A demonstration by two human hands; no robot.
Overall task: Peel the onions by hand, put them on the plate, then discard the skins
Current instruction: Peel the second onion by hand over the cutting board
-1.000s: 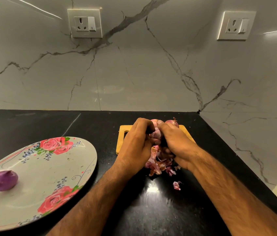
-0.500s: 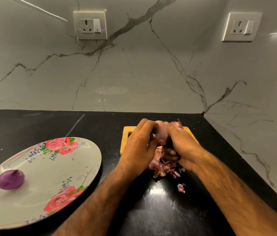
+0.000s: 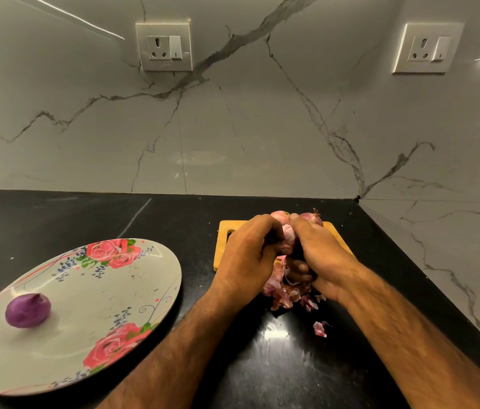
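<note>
My left hand point(image 3: 247, 255) and my right hand point(image 3: 321, 255) both grip one pink onion point(image 3: 288, 236) between them, above the counter's middle right; most of it is hidden by my fingers. Loose pink skins point(image 3: 287, 296) lie in a pile under my hands, and one scrap point(image 3: 320, 329) lies nearer to me. Behind my hands, two unpeeled onions point(image 3: 311, 218) sit on a small wooden board point(image 3: 221, 249). One peeled purple onion point(image 3: 27, 309) rests on the left side of a floral plate point(image 3: 109, 290) at the left.
The black counter point(image 3: 277, 364) ends at a marble wall behind and at the right, forming a corner near the board. Two wall sockets point(image 3: 164, 47) sit high on the wall. The counter's front right edge drops off diagonally.
My hands have stayed together on the onion with small finger shifts. The view has drifted a little, so everything sits slightly further right in the frame.
</note>
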